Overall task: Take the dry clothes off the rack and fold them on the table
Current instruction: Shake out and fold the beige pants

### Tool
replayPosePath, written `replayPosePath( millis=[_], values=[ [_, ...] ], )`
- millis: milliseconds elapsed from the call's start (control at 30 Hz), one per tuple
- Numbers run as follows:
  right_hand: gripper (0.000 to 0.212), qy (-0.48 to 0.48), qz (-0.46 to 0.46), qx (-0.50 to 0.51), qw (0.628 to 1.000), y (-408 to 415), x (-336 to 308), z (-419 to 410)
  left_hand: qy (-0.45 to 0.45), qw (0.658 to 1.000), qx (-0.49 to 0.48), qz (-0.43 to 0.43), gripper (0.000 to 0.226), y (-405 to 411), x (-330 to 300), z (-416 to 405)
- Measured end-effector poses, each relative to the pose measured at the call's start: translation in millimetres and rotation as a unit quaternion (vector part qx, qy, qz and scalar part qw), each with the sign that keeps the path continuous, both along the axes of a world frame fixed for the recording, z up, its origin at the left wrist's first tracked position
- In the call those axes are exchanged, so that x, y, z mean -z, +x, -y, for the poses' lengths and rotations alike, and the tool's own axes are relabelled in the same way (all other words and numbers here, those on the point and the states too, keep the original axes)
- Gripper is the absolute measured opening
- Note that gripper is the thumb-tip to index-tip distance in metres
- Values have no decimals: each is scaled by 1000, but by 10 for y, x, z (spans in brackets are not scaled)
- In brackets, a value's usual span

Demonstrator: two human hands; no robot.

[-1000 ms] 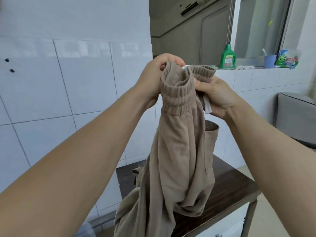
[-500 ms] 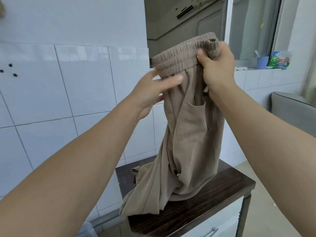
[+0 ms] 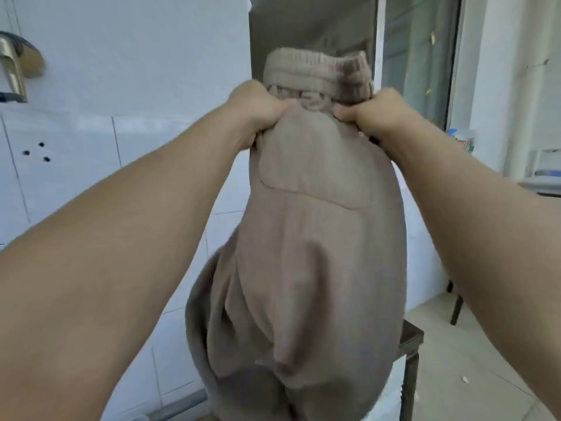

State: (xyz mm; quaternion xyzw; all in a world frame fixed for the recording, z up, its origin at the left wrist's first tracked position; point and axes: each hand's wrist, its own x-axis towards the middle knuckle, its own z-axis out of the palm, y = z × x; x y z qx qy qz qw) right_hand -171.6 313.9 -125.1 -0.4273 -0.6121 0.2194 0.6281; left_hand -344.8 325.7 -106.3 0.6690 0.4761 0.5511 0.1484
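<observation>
Taupe trousers (image 3: 309, 238): a soft, woven pair held up in the air in front of the person, hanging lengthwise and bulging toward the camera, blurred at the lower end.
Waistband (image 3: 315, 72): ribbed and elastic, standing up above both fists.
Pocket (image 3: 306, 165): a patch pocket faces the camera just under the waistband.
Left hand (image 3: 258, 106): fingers curled tight, gripping the fabric on the left side just below the waistband.
Right hand (image 3: 368, 109): likewise clenched on the fabric on the right side, level with the left hand.
Table (image 3: 409, 337): dark top on a dark metal frame, only a corner and a leg showing behind and below the hanging cloth; whether the cloth touches it cannot be told.
Wall (image 3: 121, 147): white tiles to the left, with three small dark holes.
Window (image 3: 419, 56): glass pane behind the waistband.
</observation>
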Motion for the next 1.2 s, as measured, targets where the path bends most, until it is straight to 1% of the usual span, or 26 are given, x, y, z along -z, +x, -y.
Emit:
replayPosePath(
  millis=[67,167,233,300,367,400,433,467,500,533,567,600,633,667,700,767,800,833,900,933,1000,1033,1067,1133,1167,1200],
  values=[
    [29,-94,-22,-31,995,-13,363,-116,-120,991,15,52,43,-98,454,-81],
    [22,-174,3,-42,984,-84,776,-182,-220,955,75,184,20,-151,891,-88],
    [19,-180,-26,-65,981,-108,851,-187,-250,929,107,250,20,-164,1035,-116],
    [22,-169,-68,-100,978,-102,803,-137,-265,912,152,273,32,-178,1067,-95],
    [21,-145,-153,-194,958,-31,739,-126,-243,898,233,285,30,-207,1012,-90],
    [17,-143,-192,-254,937,-6,706,-101,-228,879,293,298,24,-212,970,-77],
    [12,-147,-199,-270,931,23,697,-104,-221,875,322,287,19,-202,910,-60],
    [6,-157,-165,-258,939,26,695,-121,-210,898,303,242,15,-180,857,-67],
    [3,-162,-131,-207,956,14,695,-132,-204,931,246,179,12,-156,810,-78],
    [8,-152,-109,-144,972,18,712,-160,-170,962,168,128,7,-138,767,-89],
    [10,-130,-116,-136,975,49,740,-209,-135,977,121,108,6,-141,733,-141],
    [17,-97,-163,-145,971,54,737,-240,-112,978,131,117,6,-137,684,-153],
    [23,-79,-204,-166,962,63,712,-238,-90,970,165,154,6,-129,626,-136],
    [24,-64,-206,-162,963,72,667,-254,-81,966,175,172,7,-117,568,-147],
    [23,-52,-197,-149,968,67,636,-287,-88,968,169,163,12,-89,536,-171],
    [23,-53,-213,-137,966,55,615,-319,-142,969,158,127,35,-23,586,-231],
    [25,-71,-220,-136,963,58,622,-327,-169,963,161,131,40,-11,634,-262],
    [29,-91,-207,-126,966,69,630,-326,-177,955,177,158,38,-10,653,-262],
    [30,-136,-210,-162,955,127,721,-339,-175,922,244,244,32,-59,682,-299],
    [29,-139,-234,-204,940,161,765,-350,-169,899,287,283,32,-88,659,-319],
    [27,-147,-273,-290,905,198,801,-347,-160,870,347,311,32,-116,587,-331],
    [26,-150,-268,-298,904,188,802,-344,-170,872,353,293,32,-119,546,-324],
    [26,-152,-258,-277,913,171,793,-390,-189,888,336,250,33,-116,512,-327],
    [34,-148,-196,-152,957,147,787,-520,-259,909,297,137,35,-109,513,-303],
    [42,-143,-190,-116,964,145,797,-585,-283,908,285,114,36,-98,531,-305],
    [48,-143,-201,-103,964,151,810,-640,-290,908,274,127,35,-79,547,-320]
  ],
)
